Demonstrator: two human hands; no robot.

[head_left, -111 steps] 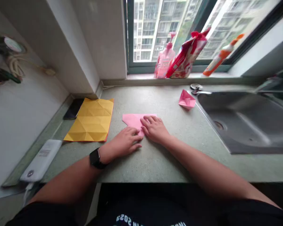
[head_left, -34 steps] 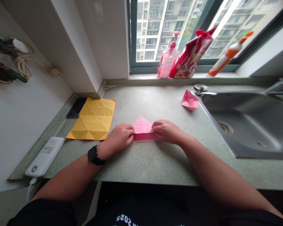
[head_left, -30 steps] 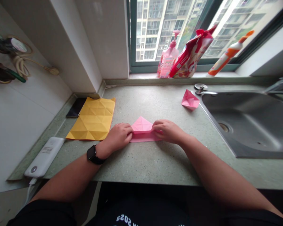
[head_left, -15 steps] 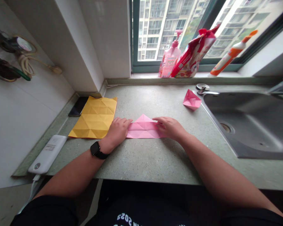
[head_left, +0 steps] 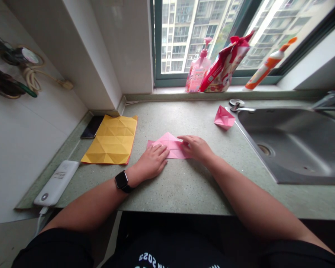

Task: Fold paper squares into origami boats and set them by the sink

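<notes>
A creased sheet of pink folding paper point(head_left: 171, 145) lies on the counter in front of me, its top edge folded to a point. My left hand point(head_left: 153, 158) is flat across the paper's left part, fingers stretched out and pressing on it. At the paper's right end, my right hand point(head_left: 197, 148) has its thumb and fingers bent around the edge, gripping it. The fingertips of that hand are partly hidden. Left of my hands lies a stack of creased yellow paper point(head_left: 111, 137), with a red edge showing beneath.
A folded pink paper shape point(head_left: 225, 118) stands near the steel sink point(head_left: 270, 178) on the right. A phone point(head_left: 92, 126) and a white power bank point(head_left: 56, 182) with a cable are at left. A pump bottle point(head_left: 197, 76), a red bag point(head_left: 223, 69) and an orange-white bottle point(head_left: 265, 69) line the windowsill.
My left hand has moved right, from the paper's left end onto its face, and now lies flat. The paper has shifted slightly away from me. My right hand stays at the right end.
</notes>
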